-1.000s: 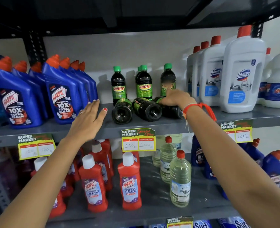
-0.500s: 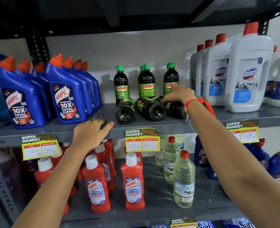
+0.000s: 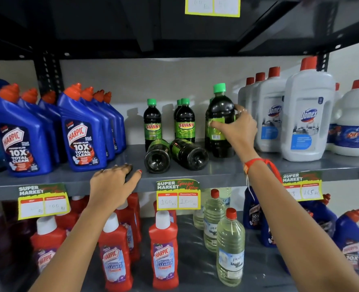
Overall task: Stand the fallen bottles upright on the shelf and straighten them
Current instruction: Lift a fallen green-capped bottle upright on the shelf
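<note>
My right hand (image 3: 238, 128) is wrapped around the belly of a dark green-capped bottle (image 3: 220, 121), fingers (image 3: 240, 111) curled behind it and thumb across its label, holding it upright with its base at or just above the shelf (image 3: 227, 171); I cannot tell whether it is fully set down. My left hand (image 3: 111, 186) lies flat and spread on the shelf's front edge, gripping nothing, just bracing. Between my hands, nearer the right one, two fallen bottles (image 3: 175, 154) lie on their sides with their bases toward me, touching each other. Behind them stand the upright Sunny bottles (image 3: 184, 125). Beyond my right hand are the white Domex jugs (image 3: 307, 119); beyond my left, the blue Harpic bottles (image 3: 81, 131). I judge this as the first of three stand-ups nearly done. Next I need to seat this bottle squarely, turn its label forward, let go, then reach left for the nearer fallen one without knocking its neighbour into a roll. Half a second ago this bottle lay on its side under my right hand beside the other two; now it is up, and my left hand has barely shifted.
</note>
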